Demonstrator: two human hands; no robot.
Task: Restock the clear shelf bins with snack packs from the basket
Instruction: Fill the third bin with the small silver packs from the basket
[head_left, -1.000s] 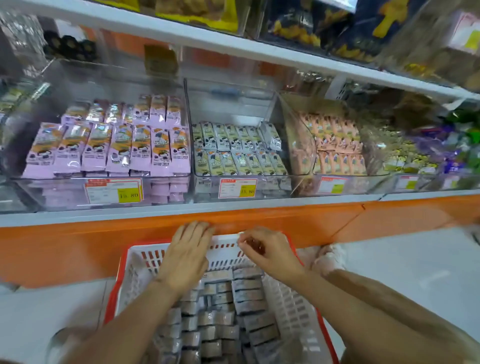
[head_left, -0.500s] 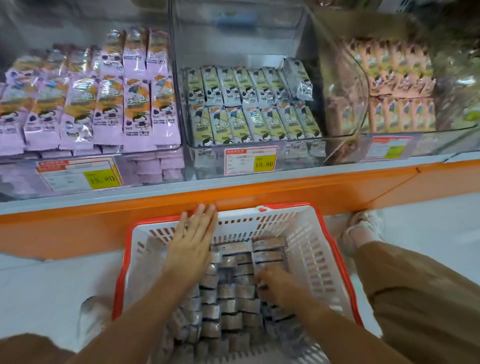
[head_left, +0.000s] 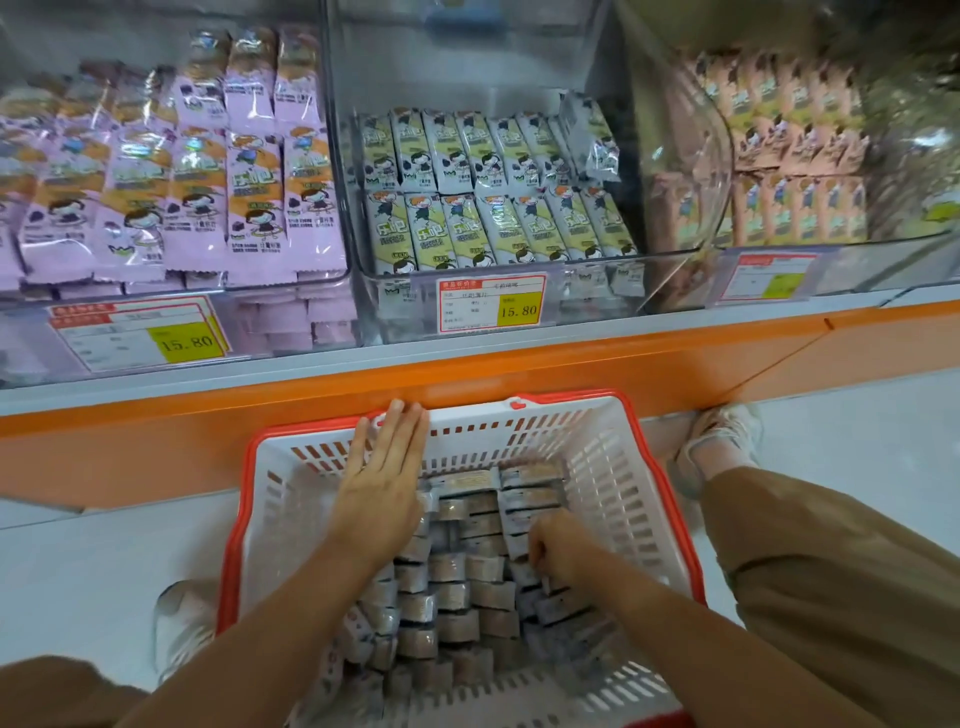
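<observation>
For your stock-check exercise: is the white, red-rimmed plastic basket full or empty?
Partly full: silvery snack packs lie packed inside the white red-rimmed plastic basket.

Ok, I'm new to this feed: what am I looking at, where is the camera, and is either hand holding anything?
No machine here: a person's two bare hands, filmed by one camera worn on the head, looking down. In front of the shelf sits a white basket with a red rim, filled with snack packs. The left hand lies flat, fingers straight, against the basket's far wall, holding nothing. The right hand curls down among the packs; whether it grips one is hidden. Above are clear bins: purple packs on the left, green packs in the middle.
</observation>
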